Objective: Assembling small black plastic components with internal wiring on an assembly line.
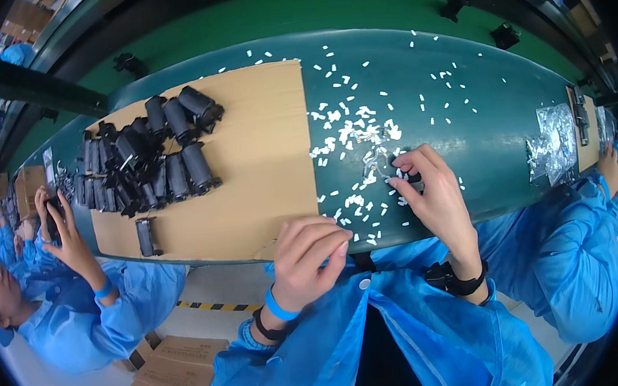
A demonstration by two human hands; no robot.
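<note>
My left hand (306, 259) is held over the front edge of the table, fingers curled and pressed together at the tips. Whatever is in that pinch is too small to name. Above the green tabletop, my right hand (430, 186) curls its thumb and fingers around something dark and small that I cannot make out. Just left of those fingertips lies a thin, pale, looped piece (378, 163). Many small white pieces (351, 132) are scattered around and beyond my right hand, thickest in a heap beyond it.
Left of the white pieces lies a cardboard sheet (268, 145) bearing a pile of black cylindrical parts (133, 157). One black part (148, 237) stands apart near its front edge. Clear plastic bags (556, 143) lie at the right. Co-workers in blue sit on both sides; cartons (167, 382) stand at lower left.
</note>
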